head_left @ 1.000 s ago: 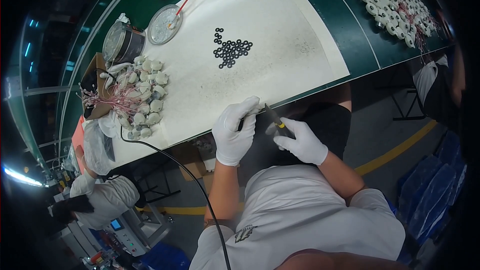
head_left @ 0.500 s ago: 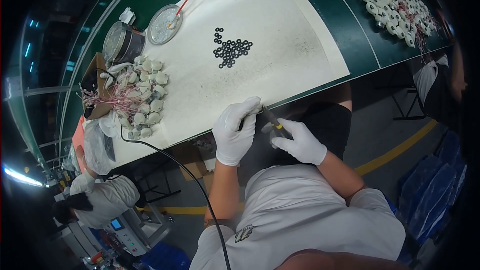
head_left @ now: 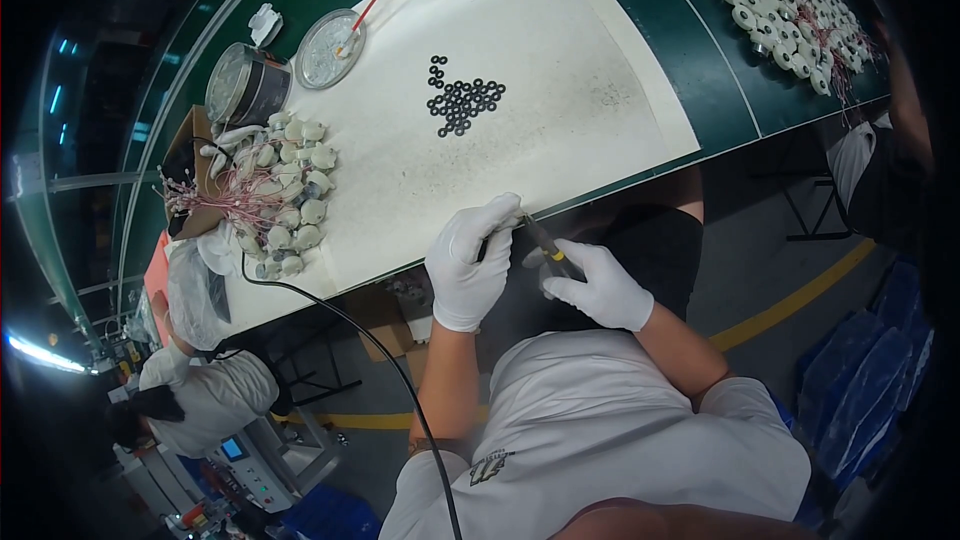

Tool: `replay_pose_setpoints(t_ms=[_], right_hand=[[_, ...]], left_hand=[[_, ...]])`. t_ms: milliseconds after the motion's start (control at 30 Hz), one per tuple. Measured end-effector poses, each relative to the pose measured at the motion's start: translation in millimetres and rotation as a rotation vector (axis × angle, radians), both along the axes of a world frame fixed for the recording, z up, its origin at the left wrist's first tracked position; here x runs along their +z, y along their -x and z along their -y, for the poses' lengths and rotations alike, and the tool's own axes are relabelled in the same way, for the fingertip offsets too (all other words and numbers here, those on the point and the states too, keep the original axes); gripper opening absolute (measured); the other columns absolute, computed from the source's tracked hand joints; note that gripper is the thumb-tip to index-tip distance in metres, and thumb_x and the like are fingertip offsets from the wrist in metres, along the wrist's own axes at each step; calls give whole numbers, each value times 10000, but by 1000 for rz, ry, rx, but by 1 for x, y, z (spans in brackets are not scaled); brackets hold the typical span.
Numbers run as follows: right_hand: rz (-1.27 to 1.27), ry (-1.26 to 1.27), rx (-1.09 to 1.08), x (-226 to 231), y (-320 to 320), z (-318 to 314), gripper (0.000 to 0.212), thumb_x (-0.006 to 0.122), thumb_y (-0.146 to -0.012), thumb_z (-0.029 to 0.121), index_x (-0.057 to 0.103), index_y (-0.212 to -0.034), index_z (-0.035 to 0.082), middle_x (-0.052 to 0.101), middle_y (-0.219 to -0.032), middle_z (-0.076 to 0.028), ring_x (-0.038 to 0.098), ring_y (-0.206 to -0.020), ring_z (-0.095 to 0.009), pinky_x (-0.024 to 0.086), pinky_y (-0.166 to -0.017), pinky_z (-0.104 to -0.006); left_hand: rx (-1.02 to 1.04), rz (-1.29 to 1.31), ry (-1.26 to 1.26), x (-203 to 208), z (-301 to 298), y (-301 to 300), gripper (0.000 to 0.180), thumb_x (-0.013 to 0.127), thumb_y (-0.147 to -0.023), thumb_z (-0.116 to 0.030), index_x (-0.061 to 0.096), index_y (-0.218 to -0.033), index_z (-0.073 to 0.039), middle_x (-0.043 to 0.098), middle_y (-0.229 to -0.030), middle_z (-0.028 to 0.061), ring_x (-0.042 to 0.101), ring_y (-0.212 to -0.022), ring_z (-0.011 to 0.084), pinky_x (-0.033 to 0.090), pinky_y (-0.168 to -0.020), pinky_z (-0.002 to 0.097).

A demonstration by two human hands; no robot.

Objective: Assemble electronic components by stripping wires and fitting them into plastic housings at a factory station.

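Note:
Both my hands wear white gloves and meet just off the near edge of the table. My left hand (head_left: 472,265) is closed, thumb and fingers pinched at the tips around something too small to make out. In my right hand (head_left: 603,288) is a pair of dark pliers (head_left: 545,240) with yellow on the handles; their tip reaches the left fingertips. Beyond the hands, several small black rings (head_left: 465,100) lie in a loose cluster on the white sheet (head_left: 540,20).
At left lie cream-coloured parts with pink wires (head_left: 290,180), near a tub (head_left: 240,85) and a clear round dish (head_left: 325,55) with a red stick. More such parts (head_left: 780,10) cover the far right. A black cable (head_left: 375,340) crosses my left side. Another person (head_left: 215,395) works at lower left.
The two white pieces on the green surface at the far left have shifted a little to the right and away from me. My hands and the pliers look nearly unchanged.

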State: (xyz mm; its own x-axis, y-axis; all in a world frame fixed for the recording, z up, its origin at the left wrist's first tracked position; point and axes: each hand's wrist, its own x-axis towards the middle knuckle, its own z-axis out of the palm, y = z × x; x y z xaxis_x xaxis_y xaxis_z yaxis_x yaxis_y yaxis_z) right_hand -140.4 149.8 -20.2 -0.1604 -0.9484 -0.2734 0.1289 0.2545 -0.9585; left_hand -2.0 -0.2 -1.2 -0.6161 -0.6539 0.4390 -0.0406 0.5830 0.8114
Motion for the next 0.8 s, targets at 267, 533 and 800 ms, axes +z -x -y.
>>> replay_pose_setpoints(t_ms=[267,533,800], right_hand=[[9,17,-2,0,0,0,318,669,-952,125,680,-1250,16,617,-817,-26,576,-729,-97,494,-716,-281],[-4,13,-7,4,0,1,316,669,-956,119,678,-1252,9,618,-817,-26,573,-728,-89,492,-708,-276],[30,-20,-13,4,0,1,285,663,-968,105,680,-1237,11,619,-801,-21,562,-682,-80,484,-671,-271]], left_hand=[[35,-35,24,-5,1,4,350,764,-851,100,757,-1162,-61,775,-938,87,742,-817,201,579,-726,299],[32,-40,44,-1,1,5,338,773,-854,87,759,-1156,-62,776,-935,85,745,-820,206,581,-733,303],[35,-30,65,-2,2,5,325,780,-857,76,762,-1149,-66,776,-937,85,746,-821,211,581,-737,310]])
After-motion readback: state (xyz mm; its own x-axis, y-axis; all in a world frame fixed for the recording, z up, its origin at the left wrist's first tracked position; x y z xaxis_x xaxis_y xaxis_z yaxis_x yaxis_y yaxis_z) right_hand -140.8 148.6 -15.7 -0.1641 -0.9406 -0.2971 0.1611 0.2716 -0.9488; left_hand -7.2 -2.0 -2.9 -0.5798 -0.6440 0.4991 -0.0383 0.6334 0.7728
